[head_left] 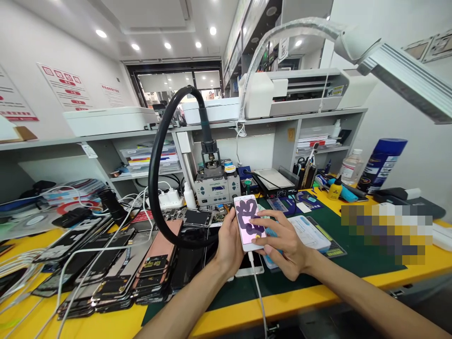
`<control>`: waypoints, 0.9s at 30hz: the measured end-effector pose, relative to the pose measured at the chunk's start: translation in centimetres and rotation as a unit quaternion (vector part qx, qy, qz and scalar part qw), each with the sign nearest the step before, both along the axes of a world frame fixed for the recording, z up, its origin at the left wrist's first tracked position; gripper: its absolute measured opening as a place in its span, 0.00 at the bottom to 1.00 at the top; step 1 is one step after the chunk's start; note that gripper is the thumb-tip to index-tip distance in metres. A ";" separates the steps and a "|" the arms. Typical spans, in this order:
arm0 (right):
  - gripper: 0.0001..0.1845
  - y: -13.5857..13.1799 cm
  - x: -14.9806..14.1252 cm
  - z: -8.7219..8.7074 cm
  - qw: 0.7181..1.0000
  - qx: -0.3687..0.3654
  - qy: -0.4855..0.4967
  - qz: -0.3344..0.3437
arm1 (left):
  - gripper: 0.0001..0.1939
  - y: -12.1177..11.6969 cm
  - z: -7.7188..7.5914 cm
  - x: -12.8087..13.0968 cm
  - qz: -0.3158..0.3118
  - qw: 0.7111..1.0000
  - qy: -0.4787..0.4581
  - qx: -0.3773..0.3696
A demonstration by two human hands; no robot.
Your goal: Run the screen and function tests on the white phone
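A white smartphone [251, 246] with a lit pink and dark purple screen is held up over the bench. My left hand [228, 240] grips it from the left side and behind, with part of those fingers hidden. Over the screen's right side my right hand [286, 245] has its fingers spread, with fingertips on or close to the glass. A white charging cable [257, 282] is plugged into the phone's bottom end and runs down past the bench's front edge. Below the phone another white-edged phone [259, 270] lies on the green mat [353, 268], partly covered by my hands.
Stacks of phone parts [155, 268] and loose white cables fill the left side. A hot air station [217, 188] with a thick black hose [154, 188] stands behind. To the right are a plastic box [310, 235], a yellow bottle [334, 189] and a blue spray can [381, 165]. A lamp [406, 80] hangs overhead.
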State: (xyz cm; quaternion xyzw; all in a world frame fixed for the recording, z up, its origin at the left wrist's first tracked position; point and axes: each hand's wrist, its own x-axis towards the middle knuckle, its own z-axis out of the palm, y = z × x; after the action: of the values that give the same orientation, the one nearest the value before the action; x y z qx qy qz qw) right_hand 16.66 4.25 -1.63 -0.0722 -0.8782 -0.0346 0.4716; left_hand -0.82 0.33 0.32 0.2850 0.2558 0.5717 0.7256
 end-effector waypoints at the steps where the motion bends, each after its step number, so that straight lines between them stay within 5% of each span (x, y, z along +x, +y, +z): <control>1: 0.16 -0.1 0.0 0.0 1.000 -0.002 -0.009 -0.006 | 0.32 0.0 0.0 0.0 0.005 1.000 -0.001 -0.001; 27: 0.19 -0.6 -0.7 0.1 0.996 -0.002 -0.079 -0.035 | 0.28 -0.3 0.4 0.6 0.024 1.000 -0.020 0.004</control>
State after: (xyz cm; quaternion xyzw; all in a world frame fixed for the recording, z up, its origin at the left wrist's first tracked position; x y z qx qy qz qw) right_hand 15.99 3.64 -1.54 -0.1006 -0.9098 -0.0551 0.3989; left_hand -0.24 0.02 0.67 0.2702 0.2461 0.5954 0.7155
